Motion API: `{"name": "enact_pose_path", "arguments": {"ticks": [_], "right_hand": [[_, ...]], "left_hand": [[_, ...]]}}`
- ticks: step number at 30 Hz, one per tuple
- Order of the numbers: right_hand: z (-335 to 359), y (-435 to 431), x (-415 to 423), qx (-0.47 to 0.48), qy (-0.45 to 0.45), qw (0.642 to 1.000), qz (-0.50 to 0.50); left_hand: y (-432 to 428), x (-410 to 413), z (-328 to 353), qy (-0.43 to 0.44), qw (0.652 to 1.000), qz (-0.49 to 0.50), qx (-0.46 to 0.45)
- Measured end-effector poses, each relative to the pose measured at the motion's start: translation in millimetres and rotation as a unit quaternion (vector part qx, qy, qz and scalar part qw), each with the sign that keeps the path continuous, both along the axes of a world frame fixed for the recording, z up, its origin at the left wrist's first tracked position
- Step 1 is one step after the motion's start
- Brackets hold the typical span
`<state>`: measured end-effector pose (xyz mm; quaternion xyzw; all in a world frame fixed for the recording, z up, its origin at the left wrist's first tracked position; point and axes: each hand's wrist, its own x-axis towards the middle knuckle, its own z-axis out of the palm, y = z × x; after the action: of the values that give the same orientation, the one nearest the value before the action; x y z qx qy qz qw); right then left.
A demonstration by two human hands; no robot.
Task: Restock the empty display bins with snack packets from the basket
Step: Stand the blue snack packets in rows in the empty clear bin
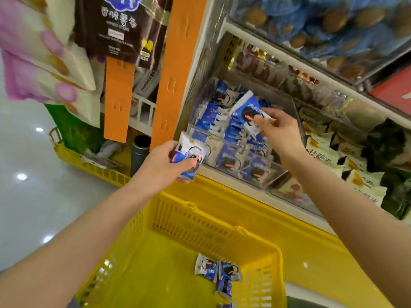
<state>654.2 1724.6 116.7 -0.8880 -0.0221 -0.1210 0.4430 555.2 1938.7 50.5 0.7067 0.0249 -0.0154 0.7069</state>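
The right hand (277,127) pinches one blue packet (245,111) just above the clear bin (235,174) — the bin is nearly full. The left hand (164,163) grips a small bunch of packets (189,155) beside the bin's front. Below both hands, the yellow basket (200,227) holds a few loose packets (219,271).

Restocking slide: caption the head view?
Right hand pinches a blue packet over the bin; left hand holds a second packet above the yellow basket.

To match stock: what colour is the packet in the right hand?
The packet is blue and white; head view.
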Motion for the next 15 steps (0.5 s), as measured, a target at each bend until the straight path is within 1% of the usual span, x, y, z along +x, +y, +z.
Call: {"name": "enact_pose_path", "arguments": {"ticks": [4,7,10,13,15], "right_hand": [[-6.0,18.1,67.4,-0.063,0.015,0.998,-0.013],[-12.7,32.4,106.3,-0.106,0.026,0.994,-0.01],[-20.8,47.5,131.5,-0.151,0.01,0.988,0.007],[-27.6,57.6,147.7,-0.195,0.015,0.981,0.01],[-29.5,61.0,156.1,-0.194,0.024,0.981,-0.001]], "left_hand": [[4.7,13.7,4.9,-0.008,0.998,0.036,-0.057],[9.0,21.4,7.4,-0.015,0.996,0.037,-0.075],[15.2,28.3,8.9,-0.013,0.995,0.037,-0.09],[19.4,34.0,8.4,-0.013,0.993,0.044,-0.107],[20.3,36.9,7.5,-0.016,0.993,0.045,-0.111]]}}
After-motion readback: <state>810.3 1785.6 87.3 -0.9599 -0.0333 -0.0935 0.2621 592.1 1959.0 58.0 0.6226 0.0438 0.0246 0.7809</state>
